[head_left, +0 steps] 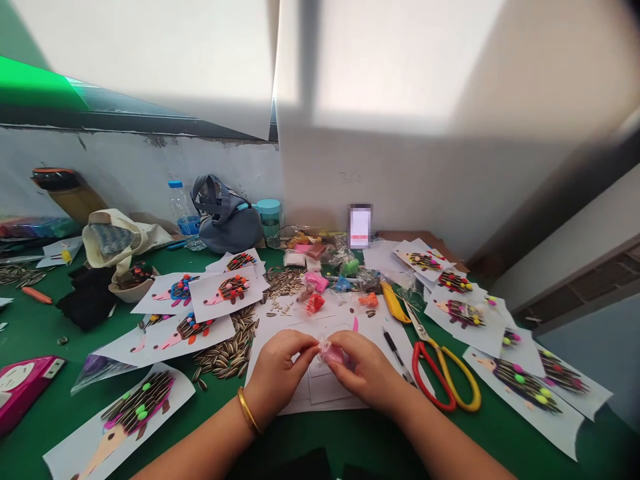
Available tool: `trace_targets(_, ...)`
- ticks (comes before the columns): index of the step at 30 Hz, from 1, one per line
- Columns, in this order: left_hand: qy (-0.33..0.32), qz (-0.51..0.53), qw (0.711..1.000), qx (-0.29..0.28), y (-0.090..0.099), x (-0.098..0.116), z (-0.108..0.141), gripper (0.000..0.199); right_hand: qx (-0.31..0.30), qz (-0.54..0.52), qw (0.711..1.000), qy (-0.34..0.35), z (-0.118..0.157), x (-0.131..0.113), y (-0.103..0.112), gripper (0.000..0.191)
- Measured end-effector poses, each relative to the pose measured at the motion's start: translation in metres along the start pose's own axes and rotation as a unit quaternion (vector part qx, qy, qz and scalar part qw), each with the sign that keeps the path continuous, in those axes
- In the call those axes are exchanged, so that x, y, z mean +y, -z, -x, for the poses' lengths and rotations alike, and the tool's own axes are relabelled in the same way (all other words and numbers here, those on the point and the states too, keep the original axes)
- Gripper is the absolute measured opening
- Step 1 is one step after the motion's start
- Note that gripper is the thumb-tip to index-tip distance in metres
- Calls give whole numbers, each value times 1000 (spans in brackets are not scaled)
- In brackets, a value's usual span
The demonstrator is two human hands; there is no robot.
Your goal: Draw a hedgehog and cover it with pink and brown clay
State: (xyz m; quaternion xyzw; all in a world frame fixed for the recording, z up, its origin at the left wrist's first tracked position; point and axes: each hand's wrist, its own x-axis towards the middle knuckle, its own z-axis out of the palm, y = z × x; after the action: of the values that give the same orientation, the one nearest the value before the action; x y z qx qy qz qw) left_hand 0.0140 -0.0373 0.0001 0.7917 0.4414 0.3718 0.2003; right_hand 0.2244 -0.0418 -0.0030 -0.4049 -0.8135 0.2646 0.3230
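Between my hands is a small clear plastic bag [330, 352] with a soft pink lump, which looks like modelling clay, inside. My left hand [281, 365] pinches the crumpled end of the bag with thumb and fingertips. Around the pink lump, my right hand [367, 368] is closed, hiding part of it. Both hands are over white paper sheets [273, 333] on the green table. Just beyond them sit a red lump in plastic [315, 304] and an orange lump [370, 300]. A black pen [395, 350] lies to the right of my right hand.
Scissors [433, 353] with red and yellow handles and a yellow cutter [395, 303] lie at the right. Sunflower seeds [230, 347] are heaped at the left. Hedgehog pictures [227, 293] flank both sides. A phone [360, 227], bag [227, 217] and bottle [184, 210] stand at the back.
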Motion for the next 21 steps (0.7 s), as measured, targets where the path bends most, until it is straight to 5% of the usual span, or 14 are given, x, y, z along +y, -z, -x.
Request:
trace_targets(11, 7, 34, 999, -22, -3, 1, 0, 12, -23, -19, 999, -20, 0, 0, -3, 20)
trace_targets(21, -119, -39, 992, 14, -4, -3, 2, 16, -67, -174, 979, -86, 0, -8, -10, 18)
